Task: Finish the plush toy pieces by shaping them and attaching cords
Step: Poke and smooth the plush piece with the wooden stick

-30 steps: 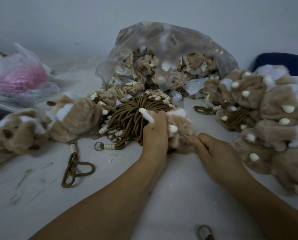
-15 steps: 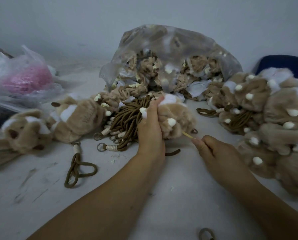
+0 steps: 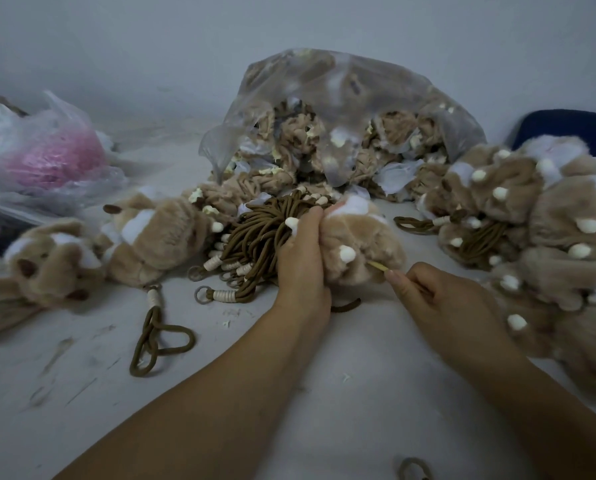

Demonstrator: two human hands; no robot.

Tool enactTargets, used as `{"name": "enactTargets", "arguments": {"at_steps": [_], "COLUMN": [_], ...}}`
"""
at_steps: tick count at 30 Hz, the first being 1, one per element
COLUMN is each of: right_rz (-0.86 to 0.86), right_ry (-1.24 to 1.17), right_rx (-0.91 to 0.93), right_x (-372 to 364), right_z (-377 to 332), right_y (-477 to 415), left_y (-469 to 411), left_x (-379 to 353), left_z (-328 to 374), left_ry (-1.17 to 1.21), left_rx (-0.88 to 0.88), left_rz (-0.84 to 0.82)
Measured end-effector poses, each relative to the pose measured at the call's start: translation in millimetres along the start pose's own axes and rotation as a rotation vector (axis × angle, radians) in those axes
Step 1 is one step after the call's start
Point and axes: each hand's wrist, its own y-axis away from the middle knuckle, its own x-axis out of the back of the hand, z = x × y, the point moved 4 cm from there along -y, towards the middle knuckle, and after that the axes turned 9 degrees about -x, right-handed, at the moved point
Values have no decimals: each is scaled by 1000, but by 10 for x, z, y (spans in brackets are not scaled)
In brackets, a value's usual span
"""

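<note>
Plush toy piece (image 3: 362, 244) held just right of the cord bundle (image 3: 258, 233), left grip (image 3: 301, 258) curled round its left side. Right grip (image 3: 441, 299), further right of the bundle, pinching a thin pale stick (image 3: 377, 266), tip against the plush's lower edge. Reads as shaping in hand; cannot tell whether the short brown cord end under the piece is attached.

Progress, left to right:
- Well left of the bundle: two shaped plush toys (image 3: 158, 233), the nearer with a cord at its base.
- Left of the bundle and nearer the viewer: a loose cord loop (image 3: 158, 337) on the tabletop (image 3: 289, 393).
- Far right of the bundle: a large heap of plush (image 3: 538, 230), cords showing among them.

Looks well under way, with plenty left.

Containers:
- Far left of the bundle: a thin plastic bag (image 3: 47, 157) holding something pink, too blurred to name.
- Directly behind the bundle: a clear bag (image 3: 341, 91), mouth open toward it, stuffed with limp tan pieces, apparently unshaped.
</note>
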Motion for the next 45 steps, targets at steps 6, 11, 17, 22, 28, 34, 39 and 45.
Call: {"name": "enactTargets", "arguments": {"at_steps": [6,11,17,22,28,34,39,45], "right_rz": [-27,-16,19,45,-20,-75,-81,-74], "right_ry": [35,22,26,16,-33,-84,-86,-161], "right_rx": [-28,-43,-68,-68,-136,-190,-206,-186], "right_x": [10,58,94,94,-24,-101,-119,-164], "right_z": [54,88,144,190,257,248,195,134], "right_y": [-12,-51,-92,-101,-97,-72,-29,-34], "left_y": [-28,-44,-3,54,12,18,39,145], "left_x": [-4,-11,-21,-79,-26,-36,-65,-178], "left_z": [8,11,14,-61,-45,15,-5,-59], "left_ry": [145,226,171,32,60,171,236,303], "left_rx": [60,93,75,34,-8,-54,-19,109], "left_rz": [-16,-45,-62,-115,-52,-11,-3,-84]}}
